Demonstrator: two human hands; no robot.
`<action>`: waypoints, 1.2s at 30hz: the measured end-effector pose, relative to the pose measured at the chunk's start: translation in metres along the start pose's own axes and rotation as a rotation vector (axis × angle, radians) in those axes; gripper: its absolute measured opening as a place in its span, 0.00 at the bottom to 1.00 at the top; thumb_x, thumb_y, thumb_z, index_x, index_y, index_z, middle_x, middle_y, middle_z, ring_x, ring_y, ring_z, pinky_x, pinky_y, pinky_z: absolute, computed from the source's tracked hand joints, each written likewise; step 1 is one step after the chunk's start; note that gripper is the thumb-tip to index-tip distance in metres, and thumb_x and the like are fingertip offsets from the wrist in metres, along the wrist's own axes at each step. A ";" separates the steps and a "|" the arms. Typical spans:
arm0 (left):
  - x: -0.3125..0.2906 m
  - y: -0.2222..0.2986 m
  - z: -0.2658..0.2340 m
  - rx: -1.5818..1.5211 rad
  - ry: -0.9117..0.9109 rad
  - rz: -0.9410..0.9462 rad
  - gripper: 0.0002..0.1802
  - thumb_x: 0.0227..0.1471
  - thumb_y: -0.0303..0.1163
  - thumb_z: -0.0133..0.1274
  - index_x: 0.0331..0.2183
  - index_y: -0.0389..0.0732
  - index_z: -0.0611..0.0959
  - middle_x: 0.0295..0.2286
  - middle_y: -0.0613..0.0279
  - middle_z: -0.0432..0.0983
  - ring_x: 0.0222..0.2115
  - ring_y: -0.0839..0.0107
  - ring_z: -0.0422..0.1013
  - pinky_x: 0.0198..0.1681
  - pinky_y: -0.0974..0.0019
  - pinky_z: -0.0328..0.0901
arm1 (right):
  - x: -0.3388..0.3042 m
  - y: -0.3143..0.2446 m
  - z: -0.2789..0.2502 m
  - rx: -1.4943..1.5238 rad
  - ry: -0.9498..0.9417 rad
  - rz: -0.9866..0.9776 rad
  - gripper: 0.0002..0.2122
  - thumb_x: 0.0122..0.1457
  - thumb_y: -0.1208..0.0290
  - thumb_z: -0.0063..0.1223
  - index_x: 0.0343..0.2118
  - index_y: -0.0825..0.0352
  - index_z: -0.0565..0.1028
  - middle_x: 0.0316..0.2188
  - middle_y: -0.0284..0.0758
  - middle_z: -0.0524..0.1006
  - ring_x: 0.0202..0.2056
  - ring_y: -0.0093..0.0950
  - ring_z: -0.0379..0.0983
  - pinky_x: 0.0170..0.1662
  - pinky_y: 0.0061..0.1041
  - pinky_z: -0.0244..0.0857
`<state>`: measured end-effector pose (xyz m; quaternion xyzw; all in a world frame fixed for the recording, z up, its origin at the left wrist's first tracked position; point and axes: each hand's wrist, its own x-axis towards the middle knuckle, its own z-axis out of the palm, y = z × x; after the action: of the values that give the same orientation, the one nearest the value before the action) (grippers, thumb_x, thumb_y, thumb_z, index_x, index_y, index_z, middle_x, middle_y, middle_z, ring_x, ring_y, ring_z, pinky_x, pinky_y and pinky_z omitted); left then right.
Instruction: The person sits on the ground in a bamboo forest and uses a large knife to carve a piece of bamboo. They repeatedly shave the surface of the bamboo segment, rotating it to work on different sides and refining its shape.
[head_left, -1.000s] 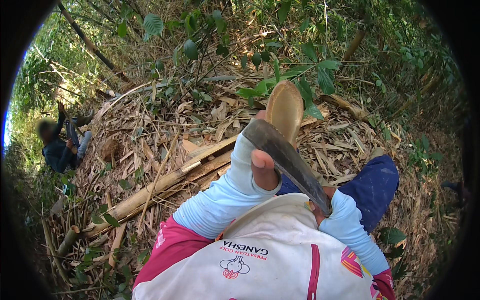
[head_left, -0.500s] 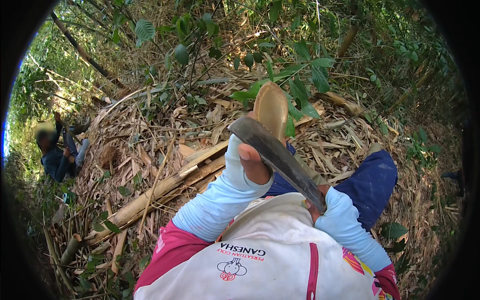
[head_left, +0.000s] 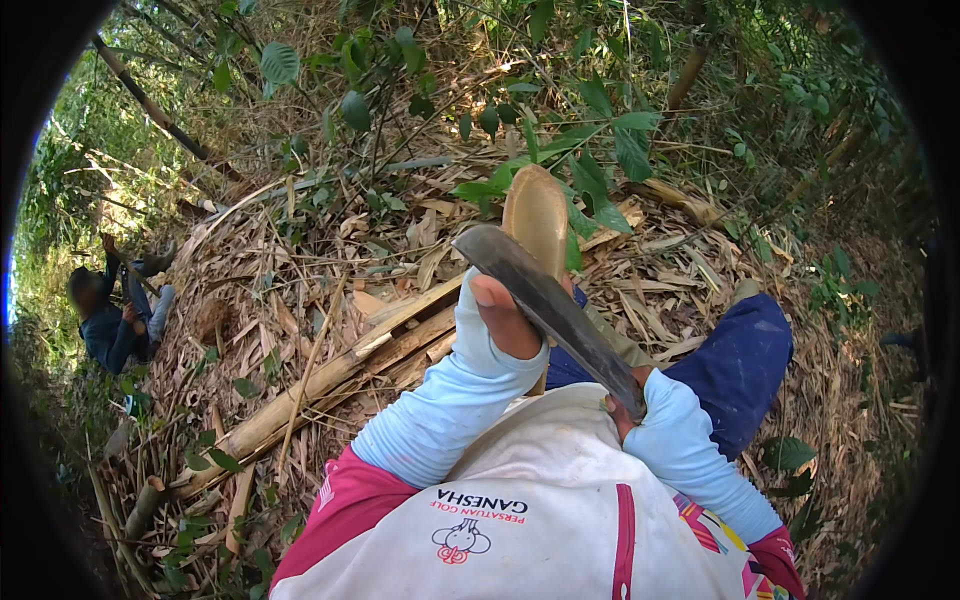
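Note:
My left hand (head_left: 510, 325), in a pale blue sleeve, is closed around a piece of bamboo (head_left: 536, 212) with a slanted, hollowed cut face pointing away from me. Its thumb shows beside the blade; the other fingers are mostly hidden. My right hand (head_left: 628, 412) grips a machete (head_left: 545, 297) near my body, its handle mostly covered. The dark, wide blade lies diagonally across the bamboo just below the cut face, close to my left thumb. Whether its edge bites into the bamboo I cannot tell.
My legs in blue trousers (head_left: 735, 370) are bent in front of me. Long split bamboo poles (head_left: 290, 405) lie at the left on dry leaf litter (head_left: 250, 300). Leafy stems (head_left: 590, 190) stand just ahead. Another person (head_left: 110, 320) sits at the far left.
The blade has shifted slightly along the bamboo toward its cut end. Both hands keep their grips, and the view has drifted a little.

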<state>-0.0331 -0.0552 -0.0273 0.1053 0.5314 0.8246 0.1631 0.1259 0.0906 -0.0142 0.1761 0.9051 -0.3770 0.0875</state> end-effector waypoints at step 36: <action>-0.009 0.065 -0.004 0.389 -0.612 -0.440 0.28 0.60 0.50 0.45 0.52 0.39 0.72 0.29 0.62 0.74 0.26 0.78 0.71 0.28 0.72 0.67 | -0.022 0.039 -0.135 -0.433 0.431 -0.303 0.17 0.39 0.85 0.60 0.36 0.66 0.76 0.24 0.37 0.75 0.25 0.31 0.74 0.31 0.25 0.67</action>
<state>-0.0364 -0.0870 0.0303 0.2584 0.6139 0.5851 0.4627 0.1573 0.2067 0.0610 0.0923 0.9777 -0.1390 -0.1273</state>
